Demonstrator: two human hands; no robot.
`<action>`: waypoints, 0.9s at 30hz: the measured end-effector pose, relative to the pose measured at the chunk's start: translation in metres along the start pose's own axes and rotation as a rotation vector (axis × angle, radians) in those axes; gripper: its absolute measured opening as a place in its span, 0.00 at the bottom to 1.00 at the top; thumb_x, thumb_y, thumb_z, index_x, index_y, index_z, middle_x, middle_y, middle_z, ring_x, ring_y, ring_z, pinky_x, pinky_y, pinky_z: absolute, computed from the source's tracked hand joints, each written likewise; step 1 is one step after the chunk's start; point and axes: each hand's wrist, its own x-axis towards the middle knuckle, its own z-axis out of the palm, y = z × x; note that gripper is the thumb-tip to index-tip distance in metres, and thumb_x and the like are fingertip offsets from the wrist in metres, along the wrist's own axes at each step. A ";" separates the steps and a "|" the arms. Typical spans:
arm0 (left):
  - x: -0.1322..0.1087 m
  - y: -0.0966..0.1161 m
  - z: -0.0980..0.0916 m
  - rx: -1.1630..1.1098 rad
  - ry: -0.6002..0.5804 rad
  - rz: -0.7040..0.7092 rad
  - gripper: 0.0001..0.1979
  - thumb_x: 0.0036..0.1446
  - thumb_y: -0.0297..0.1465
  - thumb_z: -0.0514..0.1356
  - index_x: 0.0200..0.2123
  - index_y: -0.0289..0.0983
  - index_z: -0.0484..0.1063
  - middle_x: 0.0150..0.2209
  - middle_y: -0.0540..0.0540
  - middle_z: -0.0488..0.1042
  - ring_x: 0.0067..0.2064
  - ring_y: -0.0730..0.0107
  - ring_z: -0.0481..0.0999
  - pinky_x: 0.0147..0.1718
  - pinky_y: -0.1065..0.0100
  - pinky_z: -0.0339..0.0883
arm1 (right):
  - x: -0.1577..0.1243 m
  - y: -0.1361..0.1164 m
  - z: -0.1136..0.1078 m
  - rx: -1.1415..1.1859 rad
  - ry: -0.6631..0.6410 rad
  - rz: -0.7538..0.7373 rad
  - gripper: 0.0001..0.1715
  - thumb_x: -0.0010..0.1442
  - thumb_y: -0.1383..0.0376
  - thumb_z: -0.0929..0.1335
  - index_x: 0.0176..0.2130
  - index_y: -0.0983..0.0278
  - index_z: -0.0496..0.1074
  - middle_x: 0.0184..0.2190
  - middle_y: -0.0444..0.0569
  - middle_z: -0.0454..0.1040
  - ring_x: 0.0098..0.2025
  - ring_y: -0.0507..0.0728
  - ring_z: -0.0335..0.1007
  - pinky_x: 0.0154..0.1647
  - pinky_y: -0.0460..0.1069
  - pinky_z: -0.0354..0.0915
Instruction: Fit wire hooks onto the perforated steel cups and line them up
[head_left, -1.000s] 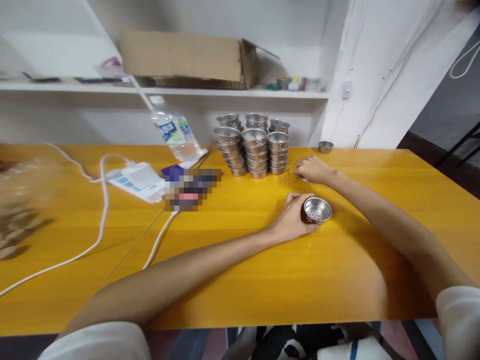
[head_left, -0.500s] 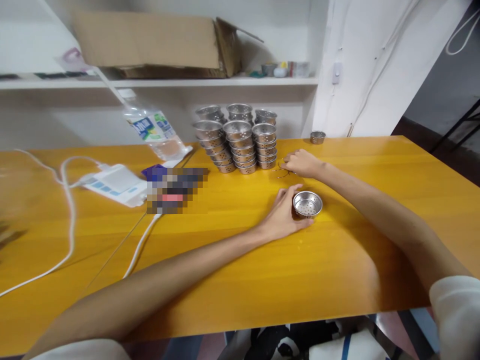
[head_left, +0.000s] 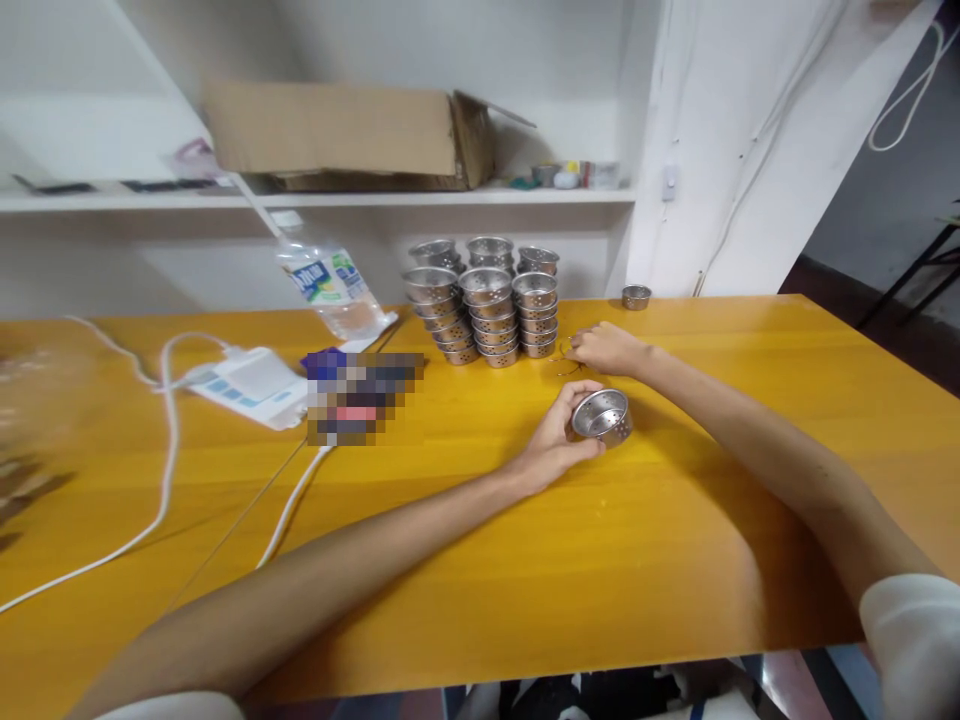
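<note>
While the left hand [head_left: 554, 440] is gripping a tilted metal cup [head_left: 605, 418] in front of the cup stacks [head_left: 490, 312], the right hand [head_left: 609, 350] (whether closed, I cannot tell) is resting at thin wires [head_left: 564, 361] just right of them.

From your head, the camera looks forward and down, near the tabletop [head_left: 487, 590], past your left hand [head_left: 552, 443] and right hand [head_left: 609, 350] to the shelf [head_left: 555, 197].

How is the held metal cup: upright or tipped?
Tipped: the cup leans toward the left hand, its outer wall showing at right.
</note>
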 end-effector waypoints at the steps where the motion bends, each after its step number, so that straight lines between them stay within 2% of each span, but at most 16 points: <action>1: 0.000 -0.001 0.000 -0.012 0.008 0.001 0.37 0.46 0.31 0.74 0.59 0.41 0.66 0.57 0.42 0.76 0.56 0.53 0.76 0.56 0.58 0.66 | 0.001 -0.001 0.001 -0.007 0.001 -0.009 0.19 0.77 0.73 0.62 0.56 0.69 0.81 0.52 0.63 0.83 0.56 0.64 0.81 0.44 0.51 0.65; 11: -0.001 -0.002 -0.002 -0.083 0.013 -0.049 0.42 0.43 0.31 0.76 0.61 0.45 0.64 0.58 0.43 0.76 0.56 0.53 0.77 0.56 0.57 0.68 | -0.001 0.000 -0.005 -0.022 0.017 -0.030 0.18 0.76 0.73 0.64 0.56 0.68 0.81 0.52 0.62 0.82 0.57 0.63 0.79 0.42 0.50 0.64; 15: 0.000 0.004 0.000 -0.121 0.016 -0.074 0.42 0.41 0.30 0.76 0.60 0.45 0.64 0.59 0.42 0.76 0.55 0.53 0.77 0.54 0.58 0.68 | -0.005 0.006 -0.013 0.012 0.050 0.000 0.17 0.76 0.72 0.65 0.55 0.65 0.82 0.53 0.59 0.82 0.56 0.62 0.78 0.39 0.50 0.61; 21: 0.001 0.006 0.003 -0.160 0.028 -0.078 0.41 0.41 0.28 0.75 0.58 0.44 0.64 0.56 0.45 0.77 0.53 0.56 0.78 0.52 0.60 0.67 | -0.012 0.012 -0.025 0.021 0.106 0.062 0.18 0.77 0.72 0.64 0.53 0.67 0.83 0.54 0.61 0.80 0.54 0.61 0.76 0.38 0.50 0.58; 27: 0.001 0.005 0.000 -0.208 0.053 -0.102 0.41 0.41 0.27 0.74 0.59 0.45 0.65 0.55 0.45 0.79 0.51 0.57 0.78 0.53 0.58 0.67 | -0.021 0.017 -0.040 0.043 0.134 0.136 0.23 0.76 0.73 0.64 0.60 0.64 0.83 0.58 0.63 0.78 0.55 0.62 0.75 0.40 0.49 0.59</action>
